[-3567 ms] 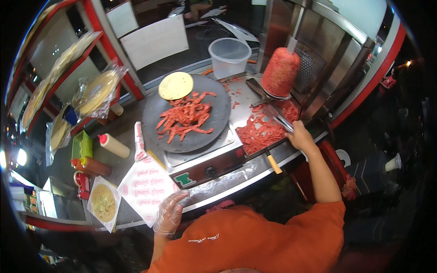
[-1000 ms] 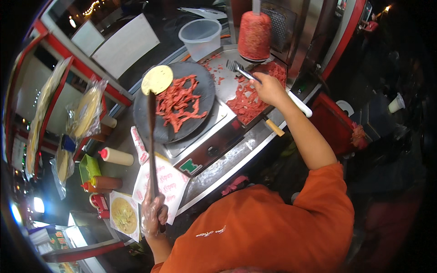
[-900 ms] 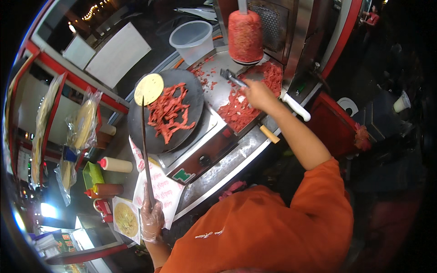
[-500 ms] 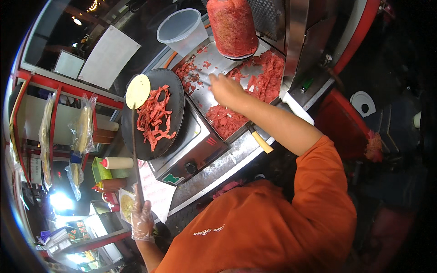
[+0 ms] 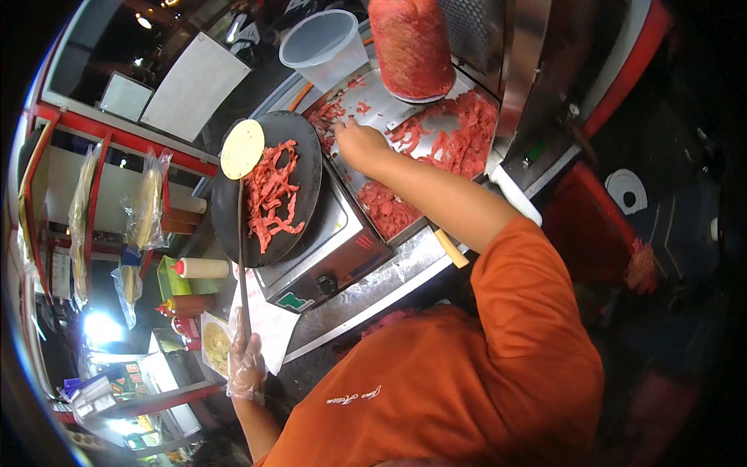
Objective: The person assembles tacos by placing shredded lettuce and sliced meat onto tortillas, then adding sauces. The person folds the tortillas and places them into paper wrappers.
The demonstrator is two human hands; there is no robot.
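Note:
My left hand (image 5: 246,366), in a clear plastic glove, grips a long thin metal utensil (image 5: 243,272) whose kind I cannot tell. Its far end reaches the pale round flatbread (image 5: 242,149) at the left of the black round griddle (image 5: 305,226). Reddish strips of meat (image 5: 274,191) lie beside the flatbread. My bare right hand (image 5: 360,145) is over the left part of a metal tray (image 5: 373,109), fingers bent near meat scraps; whatever they hold is hidden. More shaved meat (image 5: 467,132) covers the tray's right side. Behind it stands a large upright meat cone (image 5: 411,50).
A clear plastic tub (image 5: 325,50) stands behind the tray. A yellow handle (image 5: 451,249) and a white handle (image 5: 513,194) stick out over the counter's near edge. Sauce bottles (image 5: 201,268) and a plate of yellowish food (image 5: 216,346) are at the left. Bagged flatbreads (image 5: 148,202) hang farther left.
My right hand has moved left across the tray, toward the small scraps at its left edge. The left hand still holds the utensil by the flatbread. The whole view has shifted slightly.

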